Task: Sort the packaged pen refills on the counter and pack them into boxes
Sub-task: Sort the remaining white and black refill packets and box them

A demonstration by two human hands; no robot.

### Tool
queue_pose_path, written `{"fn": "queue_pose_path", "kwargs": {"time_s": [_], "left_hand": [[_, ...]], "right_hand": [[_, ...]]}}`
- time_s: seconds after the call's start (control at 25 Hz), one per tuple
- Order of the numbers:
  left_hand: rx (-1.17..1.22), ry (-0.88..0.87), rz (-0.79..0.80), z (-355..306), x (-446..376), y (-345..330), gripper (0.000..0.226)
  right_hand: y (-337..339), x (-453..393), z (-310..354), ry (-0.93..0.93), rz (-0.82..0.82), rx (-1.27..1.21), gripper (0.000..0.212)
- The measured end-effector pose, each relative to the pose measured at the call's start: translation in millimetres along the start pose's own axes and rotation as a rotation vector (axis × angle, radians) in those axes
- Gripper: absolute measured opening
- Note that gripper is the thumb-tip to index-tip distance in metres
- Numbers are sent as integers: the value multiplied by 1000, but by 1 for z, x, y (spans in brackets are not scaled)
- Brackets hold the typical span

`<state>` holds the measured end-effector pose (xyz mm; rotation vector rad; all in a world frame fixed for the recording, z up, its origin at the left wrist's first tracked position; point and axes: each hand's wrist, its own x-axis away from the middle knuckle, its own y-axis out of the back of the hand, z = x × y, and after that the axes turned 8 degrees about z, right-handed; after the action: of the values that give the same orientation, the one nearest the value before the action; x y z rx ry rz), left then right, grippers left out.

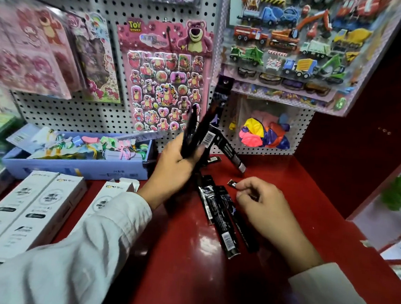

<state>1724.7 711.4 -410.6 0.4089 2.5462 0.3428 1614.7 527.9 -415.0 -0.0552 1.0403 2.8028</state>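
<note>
glossy red worktop: left hand grips a fanned bunch of slim black refill packets, right hand pinches another packet's end; the loose fan could slip.

"TOY STORY" on pink sticker sheet; "COMI" on white boxes; refill print unreadable.
</note>
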Motion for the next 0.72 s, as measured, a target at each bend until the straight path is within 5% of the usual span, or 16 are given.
{"fn": "queue_pose_path", "kwargs": {"time_s": [0.2, 0.36, 0.48, 0.72], "left_hand": [[327, 46, -143, -23, 3, 3, 16], [275, 23, -170, -28, 12, 9, 24], [182, 183, -107, -16, 34, 4, 21], [186, 152, -364, -12, 37, 18, 27]], "right_hand": [[-17, -5, 20, 73, -47, -234, 15], [-28, -10, 38, 56, -106, -444, 17], [-36, -14, 52, 15, -102, -544, 14], [-60, -19, 73, 45, -72, -605, 15]]}}
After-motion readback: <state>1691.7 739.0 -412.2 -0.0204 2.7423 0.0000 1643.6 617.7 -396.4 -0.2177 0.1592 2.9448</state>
